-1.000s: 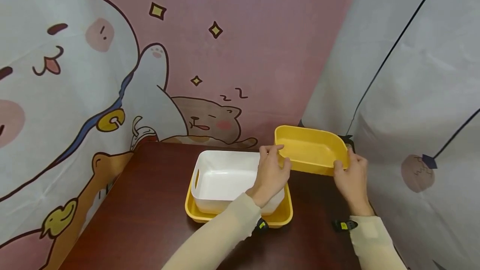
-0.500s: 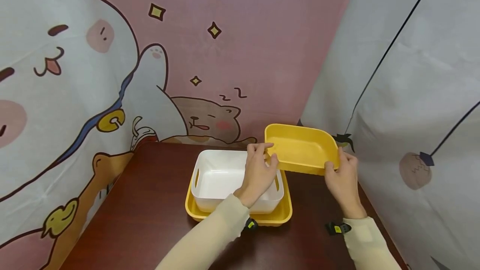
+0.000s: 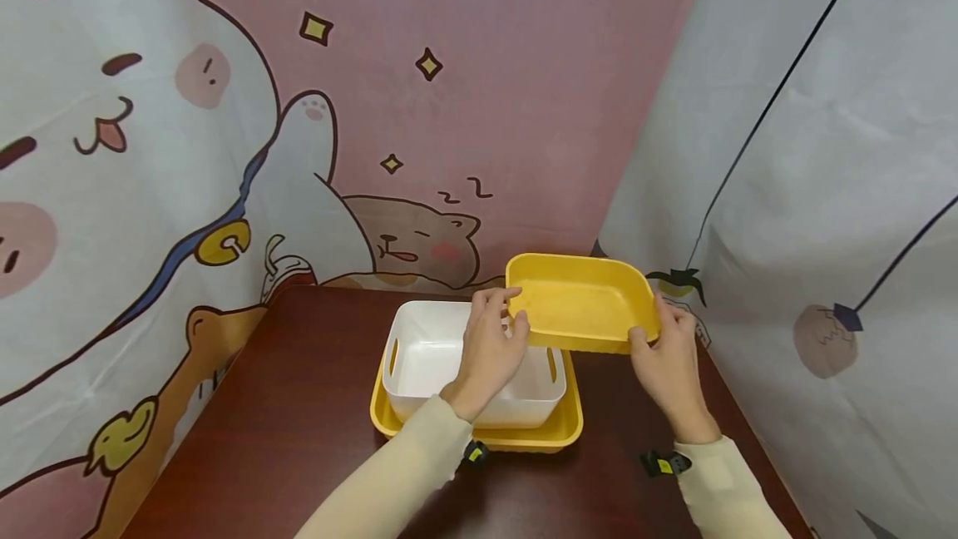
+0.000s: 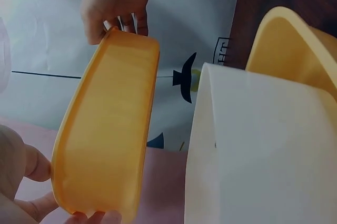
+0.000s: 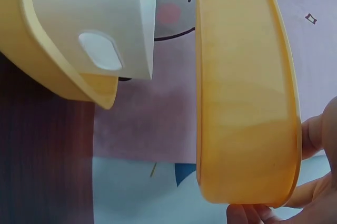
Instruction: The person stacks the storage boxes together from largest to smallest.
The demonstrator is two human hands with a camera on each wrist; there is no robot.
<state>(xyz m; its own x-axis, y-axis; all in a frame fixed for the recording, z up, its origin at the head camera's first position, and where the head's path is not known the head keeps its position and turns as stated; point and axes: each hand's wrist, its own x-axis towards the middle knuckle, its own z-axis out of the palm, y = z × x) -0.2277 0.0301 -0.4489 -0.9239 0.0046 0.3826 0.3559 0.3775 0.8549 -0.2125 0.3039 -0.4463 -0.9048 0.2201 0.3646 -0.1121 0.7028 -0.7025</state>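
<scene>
Both hands hold a shallow yellow plastic tray [image 3: 580, 306] raised above the back right of the table, its inside tilted toward the head camera. My left hand [image 3: 490, 356] pinches its left end, thumb at the near wall. At the other end, my right hand [image 3: 669, 364] grips the rounded right corner. Lower and to the left, a white bin [image 3: 427, 364] with oval handle holes sits inside a larger yellow bin [image 3: 524, 443]. The left hand and forearm cover part of the white bin. From the wrists, the tray's outer side [image 4: 110, 124] shows.
The dark reddish-brown table [image 3: 299, 406] carries the nested bins near its middle. Behind it hangs a pink and white cloth [image 3: 561, 106] with cartoon animals. A pale cloth wall [image 3: 861, 190] runs along the table's right edge.
Both hands have carried the yellow tray to the left, so it now overlaps the white bin's back right part in the head view. The nested bins have stayed in place.
</scene>
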